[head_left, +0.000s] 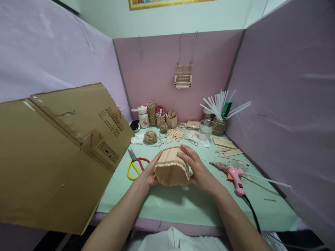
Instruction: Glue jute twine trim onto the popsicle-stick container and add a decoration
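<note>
Between my two hands is a small wooden stick container (171, 157), its scalloped open end tipped toward me. Twine runs around it near the rim, and more twine shows at its far end. My left hand (153, 172) is closed against its left side. My right hand (195, 165) grips the right side, fingers bent over the top. To the left lie scissors (134, 162) with one yellow and one red handle. A pink glue gun (232, 174) rests to the right, a glue stick in its back and a small light glowing.
A large cardboard sheet (60, 157) leans in at the left. Behind the container are a twine ball (150, 137), loose craft sticks (176, 133) and a clear plastic cup (207, 128). Glue sticks (217, 104) stand in a pot at the right. A black cord (252, 209) trails off the front edge.
</note>
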{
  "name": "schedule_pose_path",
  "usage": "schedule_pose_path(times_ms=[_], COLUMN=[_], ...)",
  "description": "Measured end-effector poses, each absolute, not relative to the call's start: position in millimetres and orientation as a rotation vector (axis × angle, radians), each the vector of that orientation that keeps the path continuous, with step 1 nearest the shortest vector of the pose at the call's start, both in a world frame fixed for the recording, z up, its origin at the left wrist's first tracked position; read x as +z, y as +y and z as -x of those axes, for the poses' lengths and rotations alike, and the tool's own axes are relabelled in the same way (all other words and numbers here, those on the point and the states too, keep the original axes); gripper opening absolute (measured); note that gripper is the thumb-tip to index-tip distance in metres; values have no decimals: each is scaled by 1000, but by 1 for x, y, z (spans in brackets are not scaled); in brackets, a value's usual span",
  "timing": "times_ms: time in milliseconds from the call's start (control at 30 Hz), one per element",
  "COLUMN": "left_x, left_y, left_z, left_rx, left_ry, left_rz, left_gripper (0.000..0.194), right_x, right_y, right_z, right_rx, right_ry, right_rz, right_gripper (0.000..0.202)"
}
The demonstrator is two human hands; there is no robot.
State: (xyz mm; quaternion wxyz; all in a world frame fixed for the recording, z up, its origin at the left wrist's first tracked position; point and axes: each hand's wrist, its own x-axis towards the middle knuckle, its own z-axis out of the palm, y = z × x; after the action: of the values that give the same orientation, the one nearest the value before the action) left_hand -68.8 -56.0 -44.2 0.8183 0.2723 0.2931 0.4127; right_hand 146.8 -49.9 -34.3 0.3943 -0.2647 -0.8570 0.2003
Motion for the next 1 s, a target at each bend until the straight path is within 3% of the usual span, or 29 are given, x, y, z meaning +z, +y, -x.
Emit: schedule_pose_path(times_ms=[167, 333, 600, 667, 767, 833, 900, 1000], left_x=[-44, -58, -54, -45, -34, -34, -38, -46], left_y=[-58, -49, -52, -48, -30, -16, -4, 6], left_z=[77, 79, 78, 78, 76, 77, 80, 85], left_rx=[773, 1366, 1276, 1247, 1346, 1361, 1261, 1141], left_ry=[998, 1535, 1225, 1166, 1030, 916, 864, 860], left_rz=[-731, -1112, -1331, -1374, -1379, -1449, -1507, -1608], left_gripper=[77, 68, 113, 117, 103, 107, 121, 133], right_x=[-42, -63, -66, -60, -51, -49, -50, -56], right_y=[-25, -4, -7, -6, 0, 4, 6, 8], right_z=[-144, -141, -149, -148, -140, -135, -132, -133], right_rx=[901, 1226, 1102, 1123, 1157, 1150, 1167, 1212], right_ry=[-1821, -1684, -1746, -1705, -1519, -1424, -1445, -1555], right_rz=[794, 889, 961, 977, 964, 920, 870, 836], right_gripper=[83, 73, 107, 108, 91, 84, 88, 110])
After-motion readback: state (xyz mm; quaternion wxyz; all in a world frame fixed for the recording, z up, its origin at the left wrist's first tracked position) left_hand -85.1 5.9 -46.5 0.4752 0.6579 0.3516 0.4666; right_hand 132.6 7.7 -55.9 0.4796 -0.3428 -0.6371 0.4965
